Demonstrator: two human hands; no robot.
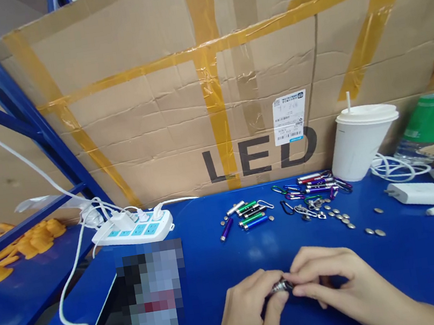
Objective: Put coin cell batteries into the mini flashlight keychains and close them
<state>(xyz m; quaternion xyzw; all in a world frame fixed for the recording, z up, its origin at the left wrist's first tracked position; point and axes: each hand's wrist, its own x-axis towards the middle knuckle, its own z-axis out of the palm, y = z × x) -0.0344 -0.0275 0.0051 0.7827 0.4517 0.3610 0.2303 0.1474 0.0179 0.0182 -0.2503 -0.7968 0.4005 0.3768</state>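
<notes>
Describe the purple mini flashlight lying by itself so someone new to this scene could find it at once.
Start at the big cardboard box printed "LED" and drop to the blue table below the letter L. A cluster of small flashlights lies there; the purple flashlight is at its left edge. It alone lies slanted and apart, nearest the white power strip.
</notes>
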